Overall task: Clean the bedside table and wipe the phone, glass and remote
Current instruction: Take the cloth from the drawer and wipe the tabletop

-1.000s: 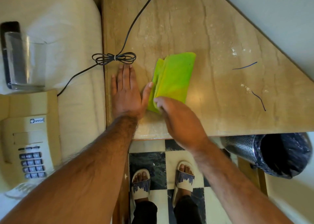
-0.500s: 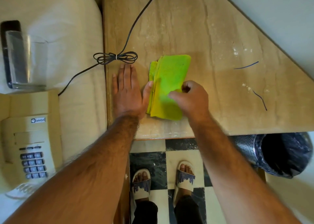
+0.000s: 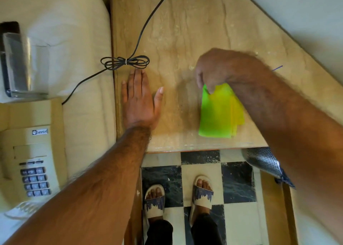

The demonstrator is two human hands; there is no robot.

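The left hand (image 3: 139,100) lay flat and open on the bedside table (image 3: 185,31). The right hand (image 3: 217,68) pinched the folded green cloth (image 3: 219,113) by its top edge.

1. Our left hand (image 3: 139,100) lies flat on the bedside table (image 3: 185,31), near its left edge.
2. To its right, well apart, our right hand (image 3: 219,68) pinches the cloth (image 3: 219,113) by its far edge.
3. A bundled cord (image 3: 125,62) lies just beyond our left fingers.
4. Left of the table, on the bed (image 3: 74,31), the phone (image 3: 31,152) sits nearer us than the glass (image 3: 26,66).
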